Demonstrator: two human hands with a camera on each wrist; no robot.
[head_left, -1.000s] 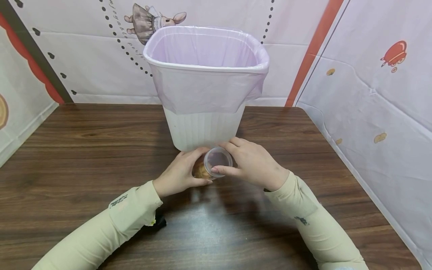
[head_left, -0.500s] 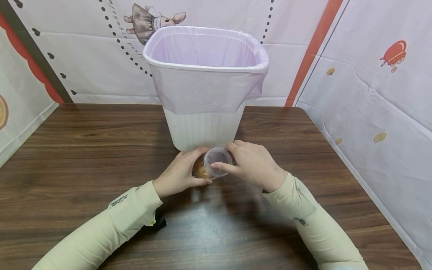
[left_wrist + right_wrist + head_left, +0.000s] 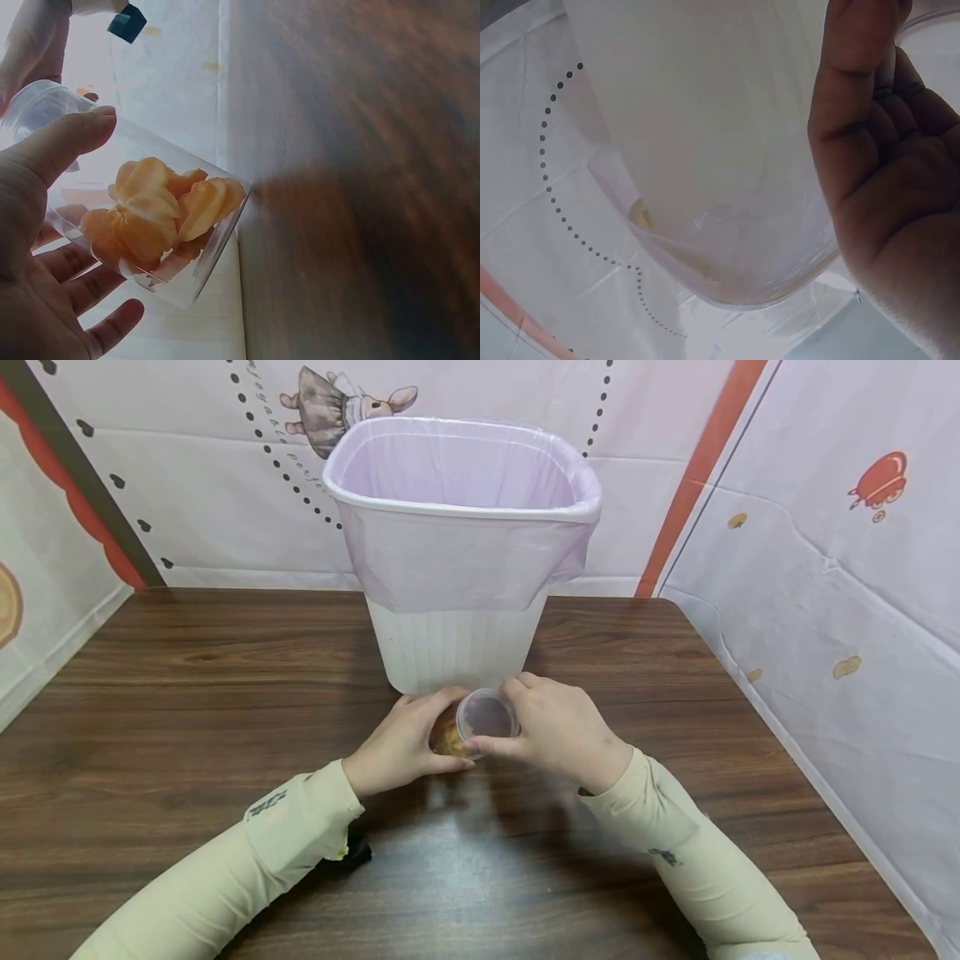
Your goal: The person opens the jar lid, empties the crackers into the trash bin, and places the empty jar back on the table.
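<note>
A clear plastic jar (image 3: 447, 741) with a round translucent lid (image 3: 487, 713) is held low, just in front of the bin. Peeled orange fruit segments (image 3: 146, 210), mandarin-like, lie inside it, as the left wrist view shows. Around the jar's body my left hand (image 3: 401, 739) curls, thumb on the near side and fingers beyond. My right hand (image 3: 562, 731) grips the lid's edge, with the thumb at the near rim and the fingers at the far rim. In the right wrist view, that hand (image 3: 900, 172) shows at the right, and the jar is mostly cut off.
A tall white bin (image 3: 453, 652) lined with a pale purple bag (image 3: 472, 560) stands on the wooden table (image 3: 225, 693) right behind the hands. Printed cloth walls (image 3: 810, 568) border the table. A small black object (image 3: 356, 853) lies beneath the left cuff.
My right hand has turned a little on the lid, its thumb sliding toward the near rim and the wrist shifting slightly left. The left hand keeps its hold on the jar.
</note>
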